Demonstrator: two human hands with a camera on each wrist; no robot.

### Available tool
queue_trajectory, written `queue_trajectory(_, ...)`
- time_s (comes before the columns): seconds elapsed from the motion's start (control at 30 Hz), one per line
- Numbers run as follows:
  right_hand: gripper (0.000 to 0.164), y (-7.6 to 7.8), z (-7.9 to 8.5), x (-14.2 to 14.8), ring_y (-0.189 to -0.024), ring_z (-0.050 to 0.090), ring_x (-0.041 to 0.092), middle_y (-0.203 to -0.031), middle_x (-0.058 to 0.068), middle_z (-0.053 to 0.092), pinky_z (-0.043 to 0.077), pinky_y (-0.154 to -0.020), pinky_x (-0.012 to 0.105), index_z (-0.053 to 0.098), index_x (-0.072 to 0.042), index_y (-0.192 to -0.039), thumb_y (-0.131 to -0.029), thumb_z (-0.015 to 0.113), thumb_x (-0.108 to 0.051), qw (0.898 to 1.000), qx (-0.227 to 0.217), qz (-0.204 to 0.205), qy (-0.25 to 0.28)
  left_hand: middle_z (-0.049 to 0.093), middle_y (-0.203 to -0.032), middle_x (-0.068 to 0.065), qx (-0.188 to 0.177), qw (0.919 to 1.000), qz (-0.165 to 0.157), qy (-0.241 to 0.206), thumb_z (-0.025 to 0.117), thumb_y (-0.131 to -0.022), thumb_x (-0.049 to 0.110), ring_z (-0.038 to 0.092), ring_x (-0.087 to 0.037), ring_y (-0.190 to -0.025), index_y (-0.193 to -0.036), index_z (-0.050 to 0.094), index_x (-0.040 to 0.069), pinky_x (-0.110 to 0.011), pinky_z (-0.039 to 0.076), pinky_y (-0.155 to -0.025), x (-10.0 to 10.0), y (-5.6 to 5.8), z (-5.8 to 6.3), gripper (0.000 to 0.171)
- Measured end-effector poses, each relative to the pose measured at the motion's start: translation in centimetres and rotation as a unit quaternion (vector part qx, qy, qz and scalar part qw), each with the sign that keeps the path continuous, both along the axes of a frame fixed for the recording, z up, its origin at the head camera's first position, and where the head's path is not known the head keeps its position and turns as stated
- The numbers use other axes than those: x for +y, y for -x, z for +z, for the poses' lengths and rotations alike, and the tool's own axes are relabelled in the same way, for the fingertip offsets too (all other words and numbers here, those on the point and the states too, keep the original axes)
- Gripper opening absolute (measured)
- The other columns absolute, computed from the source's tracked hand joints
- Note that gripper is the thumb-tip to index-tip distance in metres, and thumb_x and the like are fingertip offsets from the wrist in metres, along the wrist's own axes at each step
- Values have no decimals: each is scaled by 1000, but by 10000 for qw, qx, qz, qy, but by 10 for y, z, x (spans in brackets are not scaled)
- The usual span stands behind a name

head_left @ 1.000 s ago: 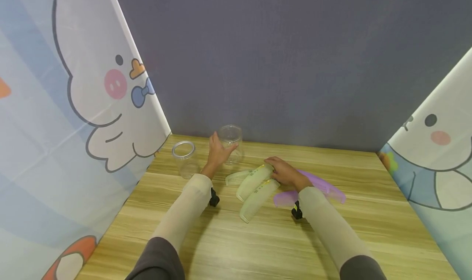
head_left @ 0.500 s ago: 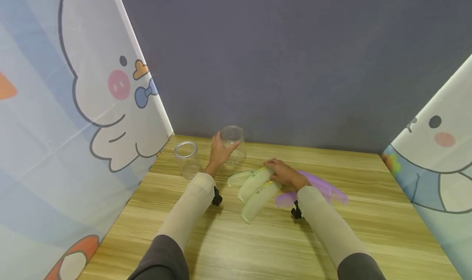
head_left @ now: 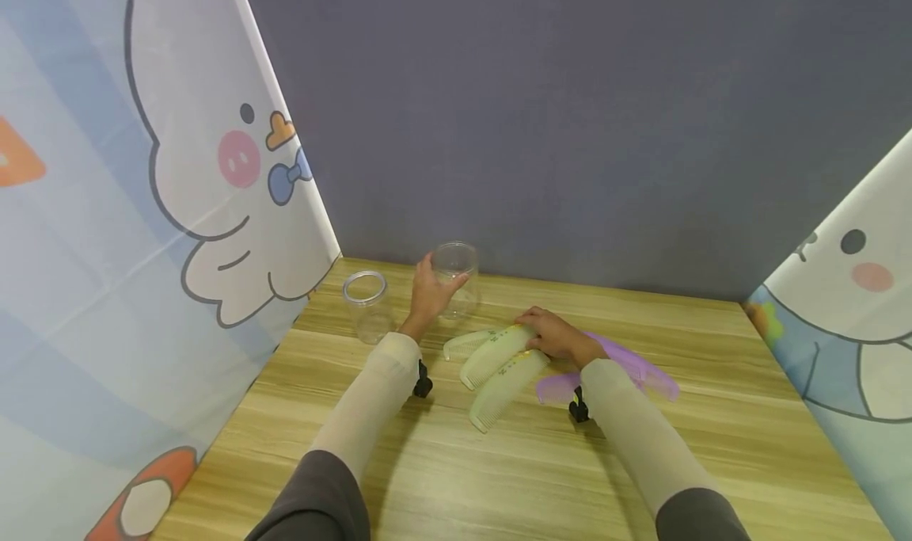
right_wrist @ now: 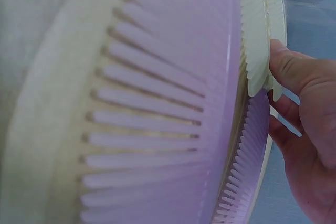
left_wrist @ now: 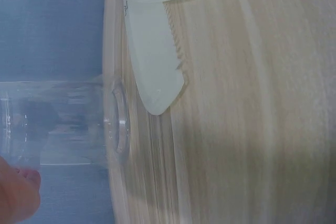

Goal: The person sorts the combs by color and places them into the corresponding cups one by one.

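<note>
My left hand [head_left: 430, 294] curls round the side of a clear plastic jar [head_left: 465, 297] at the back of the table; its thumb [left_wrist: 20, 192] shows against the jar wall in the left wrist view. Three pale green combs [head_left: 499, 386] lie fanned and overlapping right of the jar. With thumb and fingers my right hand [head_left: 557, 337] pinches the right end of the middle green comb [right_wrist: 257, 45]. Under and beside the right forearm lie purple combs [head_left: 559, 387], partly hidden by the sleeve; one fills much of the right wrist view.
A second clear jar [head_left: 373, 319] with an open, shiny rim stands at the left of the wooden table [head_left: 456, 485]. A dark grey wall [head_left: 541, 129] rises behind, and cartoon-printed panels [head_left: 235, 272] flank both sides.
The whole head view has shifted slightly, so everything appears a little further right. Both hands keep their hold, and the combs and jars stay in the same arrangement.
</note>
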State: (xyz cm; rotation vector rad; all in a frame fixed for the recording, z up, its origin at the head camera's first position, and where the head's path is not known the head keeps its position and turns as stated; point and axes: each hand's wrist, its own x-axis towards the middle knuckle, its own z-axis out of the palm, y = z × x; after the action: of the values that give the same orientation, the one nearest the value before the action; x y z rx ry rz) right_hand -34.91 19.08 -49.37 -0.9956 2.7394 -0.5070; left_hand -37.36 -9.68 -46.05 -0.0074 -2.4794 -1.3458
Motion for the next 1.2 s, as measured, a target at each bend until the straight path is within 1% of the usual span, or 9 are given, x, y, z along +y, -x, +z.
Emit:
queue_trajectory(0.2, 62, -2, 5, -2, -139, 44, 45, -152, 21, 45, 40, -113, 60, 47, -6, -151, -95, 72, -16, 9995, -241, 196, 41, 43, -152, -22, -30, 10000, -22, 13, 80, -85, 49, 45, -40, -141, -156, 31, 1, -53, 40, -117, -1, 1, -1, 98)
queue_trajectory(0.4, 57, -1, 3, -3, -139, 46, 42, -150, 18, 48, 42, -113, 57, 51, -8, -149, -96, 71, -15, 9996, -246, 167, 1, 43, -152, -23, 19, 10000, -25, 13, 80, -85, 48, 46, -41, -140, -155, 31, 0, -54, 40, -117, 0, 0, 0, 98)
queue_trajectory(0.53, 56, -1, 2, -3, -136, 49, 43, -147, 19, 51, 43, -111, 57, 53, -7, -147, -95, 72, -13, 9998, -135, 165, 22, 43, -152, -23, 42, 10000, -38, -1, 80, -85, 47, 46, -42, -140, -155, 31, 0, -54, 41, -116, 1, -2, 0, 98)
queue_trajectory(0.63, 56, -2, 2, -2, -136, 48, 43, -146, 20, 52, 42, -112, 58, 53, -6, -147, -95, 72, -13, 9999, -27, 152, -9, 43, -151, -23, 32, 10000, -10, 1, 80, -85, 47, 46, -42, -139, -155, 31, -1, -54, 40, -116, 1, -3, 1, 97)
queue_trajectory(0.77, 56, -4, 1, 0, -137, 46, 44, -147, 20, 51, 40, -114, 59, 51, -5, -147, -96, 71, -16, 10000, -13, 65, -19, 44, -151, -23, 15, 10000, 5, 7, 80, -86, 46, 47, -41, -139, -155, 32, -1, -54, 40, -117, 1, -4, 3, 97)
queue_trajectory(0.93, 55, -6, 1, 2, -137, 46, 44, -144, 21, 51, 32, -118, 63, 52, -3, -145, -95, 71, -17, 10000, 41, 67, 13, 43, -151, -22, -28, 10000, -9, 62, 79, -86, 47, 46, -41, -139, -155, 31, 0, -53, 40, -117, 2, -4, 2, 97)
queue_trajectory(1.03, 56, -8, 1, 3, -136, 47, 44, -144, 20, 52, 30, -119, 63, 53, -2, -145, -95, 72, -18, 9999, 136, 80, 66, 43, -151, -22, -26, 10000, 1, 63, 79, -86, 48, 46, -40, -140, -155, 31, 1, -53, 40, -117, 1, -3, 1, 96)
queue_trajectory(1.2, 54, -12, 3, 6, -131, 51, 43, -140, 22, 56, 37, -114, 61, 55, 1, -141, -94, 72, -19, 9989, 383, 118, 240, 43, -151, -22, 3, 10000, -22, 41, 80, -86, 48, 45, -40, -140, -155, 31, 0, -53, 39, -118, 0, -2, 1, 97)
